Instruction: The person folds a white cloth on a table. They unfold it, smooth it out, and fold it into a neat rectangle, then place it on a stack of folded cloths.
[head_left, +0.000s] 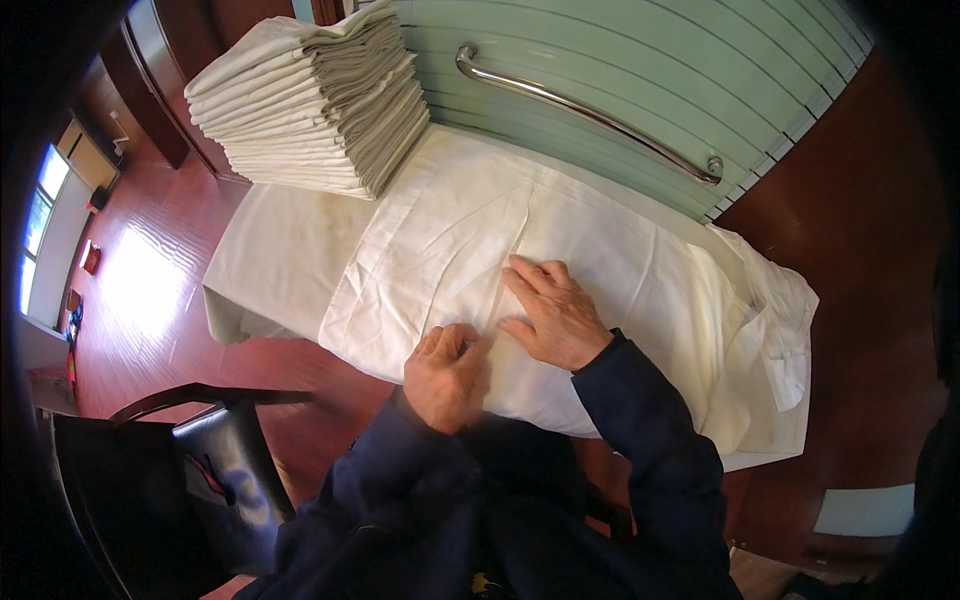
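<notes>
A white cloth (600, 247) lies spread over the covered table before me, with long creases running across it. My right hand (559, 315) rests palm down on the cloth, its fingers apart and nothing held in them. Close to its left, my left hand (448, 379) is curled and slightly blurred at the near part of the cloth. Whether its fingers pinch the fabric is hidden. To the right the cloth bunches into loose folds (765, 322) that hang at the table's end.
A tall stack of folded white cloths (307, 105) stands at the table's far left. Behind runs a metal grab rail (592, 112) on a pale green slatted wall (637, 45). A dark chair (127, 480) with a shiny black cushion or bag (232, 480) stands lower left on the reddish floor (217, 300).
</notes>
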